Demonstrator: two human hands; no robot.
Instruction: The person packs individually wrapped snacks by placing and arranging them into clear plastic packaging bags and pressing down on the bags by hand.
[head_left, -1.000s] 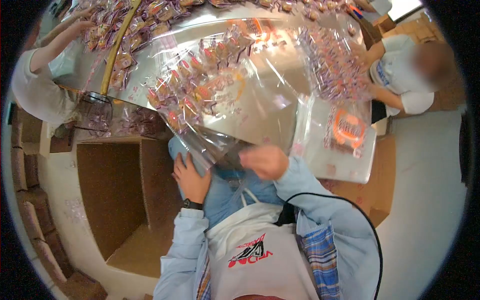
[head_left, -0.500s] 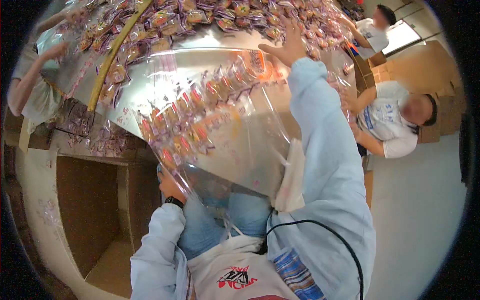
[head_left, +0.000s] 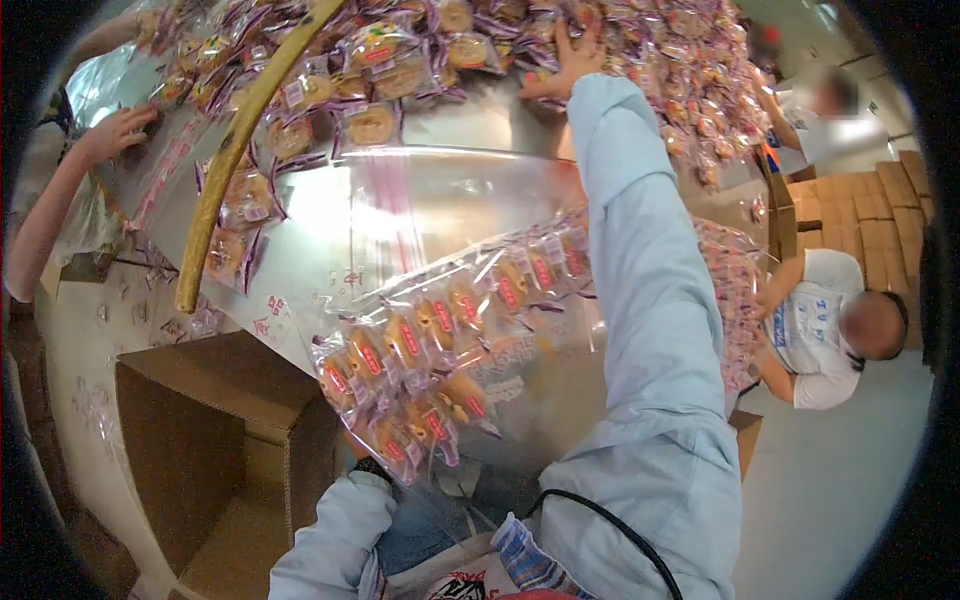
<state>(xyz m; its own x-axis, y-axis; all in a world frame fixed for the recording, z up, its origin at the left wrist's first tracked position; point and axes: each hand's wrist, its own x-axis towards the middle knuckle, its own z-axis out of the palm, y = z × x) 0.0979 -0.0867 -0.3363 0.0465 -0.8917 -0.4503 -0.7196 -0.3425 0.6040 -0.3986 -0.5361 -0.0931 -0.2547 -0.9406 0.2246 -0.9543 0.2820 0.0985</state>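
Note:
A large clear plastic bag lies across the metal table's front edge, with rows of wrapped cookies inside it. My left hand is at the bag's lower left corner, gripping it; its fingers are mostly hidden behind the packets. Beyond the bag's far edge, my right hand reaches into a heap of wrapped cookies, fingers spread and touching the packets. More single packets lie to the left of that hand.
A yellowish wooden stick slants over the table's left side. An open cardboard box stands below at left. Another person's hand rests at the left; a person in a white shirt works at right. Stacked cartons are behind.
The view has shifted, and the bag with its cookies appears lower and nearer. My right hand has come down from above the table onto the heap of packets.

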